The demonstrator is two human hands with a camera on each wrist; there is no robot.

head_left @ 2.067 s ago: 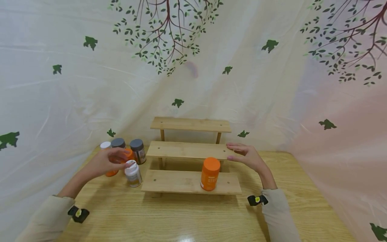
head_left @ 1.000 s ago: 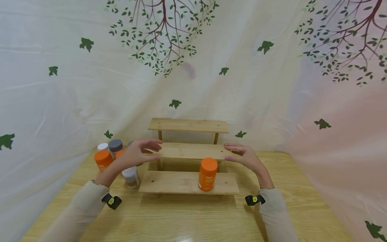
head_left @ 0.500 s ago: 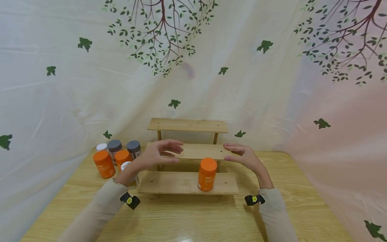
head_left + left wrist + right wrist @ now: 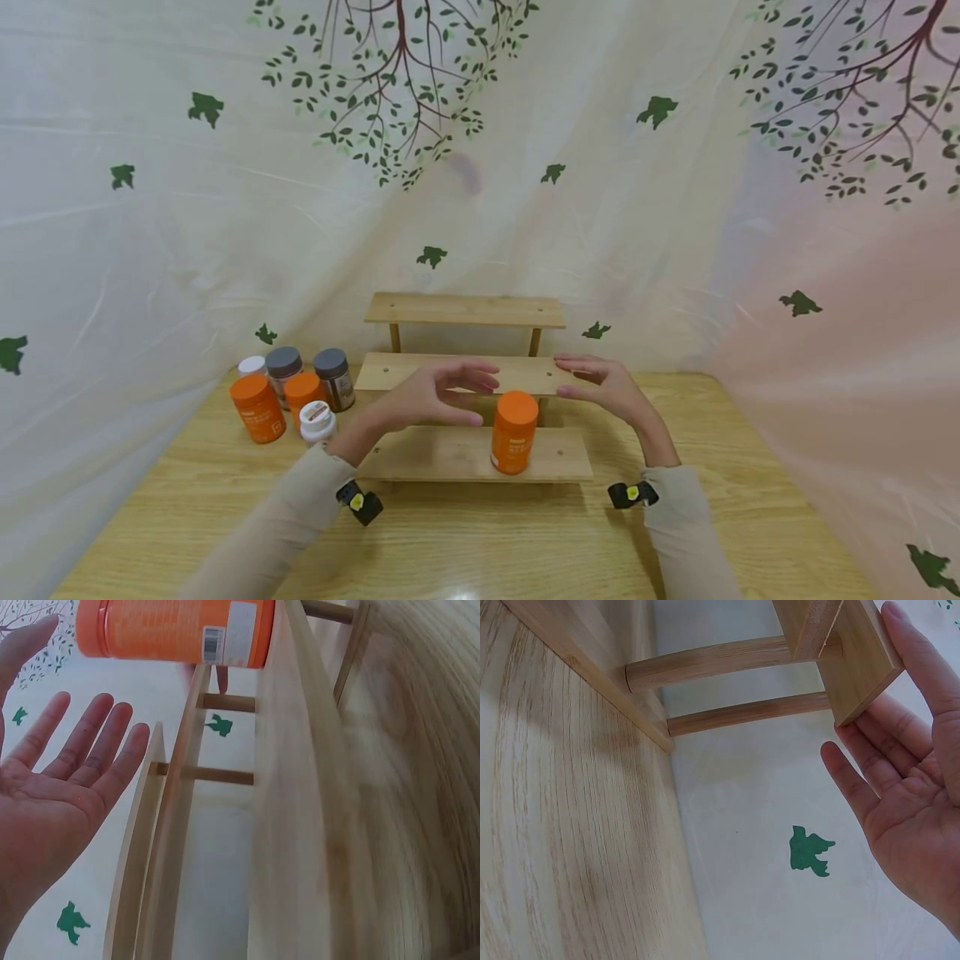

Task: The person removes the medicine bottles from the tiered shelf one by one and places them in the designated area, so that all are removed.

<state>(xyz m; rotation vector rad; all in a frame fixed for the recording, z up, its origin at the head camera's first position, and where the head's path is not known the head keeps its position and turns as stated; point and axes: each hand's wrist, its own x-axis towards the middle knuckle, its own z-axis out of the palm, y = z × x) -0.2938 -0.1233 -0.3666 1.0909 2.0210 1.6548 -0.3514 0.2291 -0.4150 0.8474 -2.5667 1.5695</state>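
Observation:
My left hand (image 4: 431, 393) hovers above the lowest step of a three-tier wooden display shelf (image 4: 465, 310), its fingers spread apart and holding nothing. Just right of its fingertips, an orange bottle (image 4: 514, 437) with an orange lid stands upright on that step. In the left wrist view the palm (image 4: 52, 817) faces the shelf, and the orange bottle (image 4: 180, 631) shows above it. My right hand (image 4: 611, 393) grips the right end of the middle step, thumb at the front edge and fingers at the back. The right wrist view shows its fingers (image 4: 870, 761) against the board's end.
Left of the shelf, several bottles stand grouped: two orange ones (image 4: 258, 408), two with grey lids (image 4: 334, 379), a white one (image 4: 318, 423) partly behind my left sleeve, and another white lid (image 4: 252, 365). A printed curtain (image 4: 480, 217) hangs behind the wooden table (image 4: 480, 542).
My left hand has moved right, from the white bottle in the group across the shelf toward the orange bottle on the lowest step. The right hand has stayed on the middle step.

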